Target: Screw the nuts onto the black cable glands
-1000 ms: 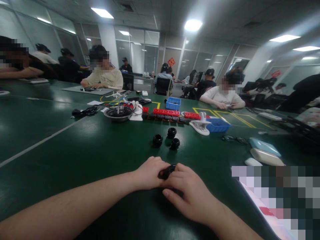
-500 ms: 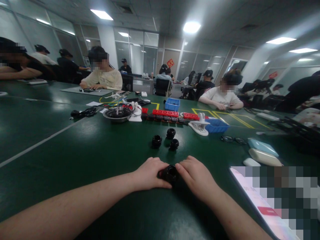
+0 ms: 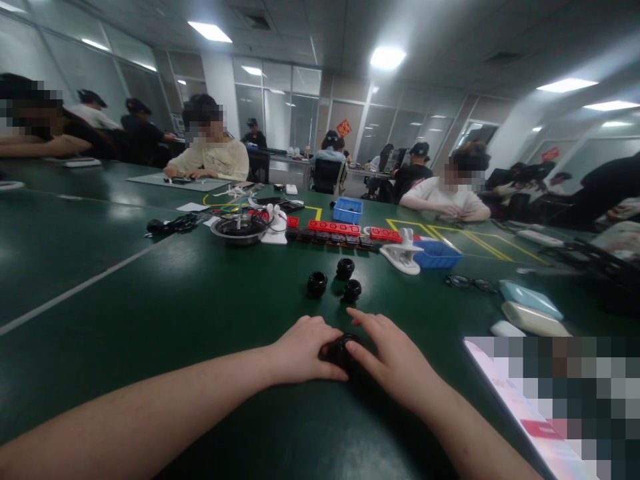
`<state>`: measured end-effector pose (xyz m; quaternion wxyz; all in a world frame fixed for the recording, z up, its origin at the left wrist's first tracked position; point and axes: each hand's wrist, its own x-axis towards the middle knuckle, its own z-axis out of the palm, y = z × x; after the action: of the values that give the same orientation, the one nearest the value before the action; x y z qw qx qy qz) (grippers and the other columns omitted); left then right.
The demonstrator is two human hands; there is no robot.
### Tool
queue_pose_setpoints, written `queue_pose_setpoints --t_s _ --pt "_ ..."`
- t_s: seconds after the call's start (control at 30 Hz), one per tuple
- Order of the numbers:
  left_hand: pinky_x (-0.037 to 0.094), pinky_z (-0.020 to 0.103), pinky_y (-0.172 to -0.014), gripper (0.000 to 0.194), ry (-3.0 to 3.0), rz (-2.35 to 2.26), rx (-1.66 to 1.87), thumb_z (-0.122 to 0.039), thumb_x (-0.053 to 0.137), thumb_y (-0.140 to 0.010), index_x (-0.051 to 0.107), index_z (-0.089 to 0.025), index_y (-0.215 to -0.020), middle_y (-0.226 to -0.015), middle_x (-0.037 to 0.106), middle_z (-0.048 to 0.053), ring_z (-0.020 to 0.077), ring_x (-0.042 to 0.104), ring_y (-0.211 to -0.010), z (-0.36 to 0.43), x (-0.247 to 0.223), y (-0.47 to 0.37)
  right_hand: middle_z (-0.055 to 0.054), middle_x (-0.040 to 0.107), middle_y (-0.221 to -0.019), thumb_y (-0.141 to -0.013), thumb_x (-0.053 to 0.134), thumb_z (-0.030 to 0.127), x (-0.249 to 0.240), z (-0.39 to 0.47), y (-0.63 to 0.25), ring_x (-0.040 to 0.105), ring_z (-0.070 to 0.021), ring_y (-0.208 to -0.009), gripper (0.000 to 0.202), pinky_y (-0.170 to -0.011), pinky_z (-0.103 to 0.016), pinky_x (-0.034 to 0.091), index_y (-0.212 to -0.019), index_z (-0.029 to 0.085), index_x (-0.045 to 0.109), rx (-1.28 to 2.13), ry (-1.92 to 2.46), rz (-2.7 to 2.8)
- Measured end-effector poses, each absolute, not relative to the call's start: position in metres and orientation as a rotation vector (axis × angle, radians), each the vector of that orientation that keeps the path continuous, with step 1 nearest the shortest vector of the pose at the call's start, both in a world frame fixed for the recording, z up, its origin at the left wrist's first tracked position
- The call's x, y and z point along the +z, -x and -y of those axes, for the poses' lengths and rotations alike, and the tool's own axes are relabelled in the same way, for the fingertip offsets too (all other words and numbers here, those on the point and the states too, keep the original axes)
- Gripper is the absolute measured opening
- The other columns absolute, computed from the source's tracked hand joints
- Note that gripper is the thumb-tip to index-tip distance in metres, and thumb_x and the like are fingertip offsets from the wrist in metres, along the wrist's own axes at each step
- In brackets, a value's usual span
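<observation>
Low over the green table [image 3: 225,300], my left hand [image 3: 307,350] grips a black ring-shaped part [image 3: 343,348] between thumb and fingers. My right hand [image 3: 395,353] is at the part's right side, thumb against or just over it, with its fingers spread and pointing forward. What lies under the right palm is hidden. Beyond my hands stand three similar black parts: one at the left [image 3: 317,284], one at the back [image 3: 345,269] and one at the right [image 3: 352,291].
Farther back are a row of red blocks [image 3: 334,228], a metal dish with cables [image 3: 240,229], white clips [image 3: 404,253] and blue bins [image 3: 436,254]. Glasses [image 3: 470,283], cases [image 3: 533,300] and a pink-white panel [image 3: 500,380] are at the right. People sit across the table.
The fingers of my right hand have lifted and spread, and its thumb has moved over the held part. My left hand keeps its grip. The whole view has shifted slightly.
</observation>
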<state>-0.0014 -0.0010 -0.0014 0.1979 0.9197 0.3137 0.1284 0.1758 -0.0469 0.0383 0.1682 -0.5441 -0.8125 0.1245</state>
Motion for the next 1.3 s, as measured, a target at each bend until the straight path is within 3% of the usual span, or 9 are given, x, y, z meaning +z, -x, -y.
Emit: queue_pose_setpoints --t_s 0.5,0.63,0.9,1.1,1.3 --pt "0.033 0.026 -0.064 0.037 -2.56 -0.92 0.343 -0.055 0.059 -0.07 0.053 -0.018 -0.073 -0.072 0.054 -0.002 0.0161 0.047 -0.071 0.002 0.0 0.0 -0.008 0.059 -0.102 -0.08 0.052 0.033 0.045 0.061 -0.165 0.049 -0.0228 -0.094 0.036 -0.081 -0.037 0.041 -0.113 0.017 0.052 0.317 1.478 2.364" --pt "0.035 0.026 -0.067 0.031 -2.57 -0.958 0.294 -0.045 0.063 -0.069 0.051 -0.016 -0.068 -0.073 0.054 -0.001 0.0162 0.047 -0.073 0.0 -0.005 0.0 -0.008 0.058 -0.101 -0.079 0.055 0.031 0.036 0.062 -0.158 0.05 -0.022 -0.091 0.037 -0.079 -0.036 0.041 -0.112 0.017 0.05 0.382 1.544 2.395" --pt "0.036 0.026 -0.067 0.027 -2.561 -0.98 0.309 -0.041 0.061 -0.07 0.049 -0.017 -0.067 -0.071 0.051 -0.001 0.0158 0.046 -0.072 0.001 -0.006 -0.002 -0.007 0.057 -0.098 -0.084 0.046 0.03 0.033 0.064 -0.161 0.049 -0.0207 -0.089 0.03 -0.078 -0.034 0.04 -0.111 0.017 0.05 0.317 1.512 2.414" --pt "0.036 0.026 -0.068 0.023 -2.578 -0.969 0.335 -0.035 0.061 -0.069 0.048 -0.017 -0.066 -0.071 0.051 -0.002 0.0155 0.046 -0.072 0.002 -0.007 -0.001 -0.01 0.057 -0.104 -0.082 0.05 0.032 0.029 0.063 -0.159 0.049 -0.0226 -0.094 0.044 -0.082 -0.035 0.04 -0.12 0.012 0.044 0.295 1.575 2.37" --pt "0.035 0.026 -0.067 0.023 -2.583 -0.958 0.326 -0.037 0.06 -0.071 0.048 -0.017 -0.067 -0.071 0.052 -0.002 0.0158 0.046 -0.072 0.002 -0.007 -0.002 -0.008 0.059 -0.094 -0.08 0.052 0.036 0.031 0.061 -0.16 0.051 -0.022 -0.087 0.036 -0.076 -0.034 0.041 -0.109 0.015 0.051 0.284 1.579 2.376"
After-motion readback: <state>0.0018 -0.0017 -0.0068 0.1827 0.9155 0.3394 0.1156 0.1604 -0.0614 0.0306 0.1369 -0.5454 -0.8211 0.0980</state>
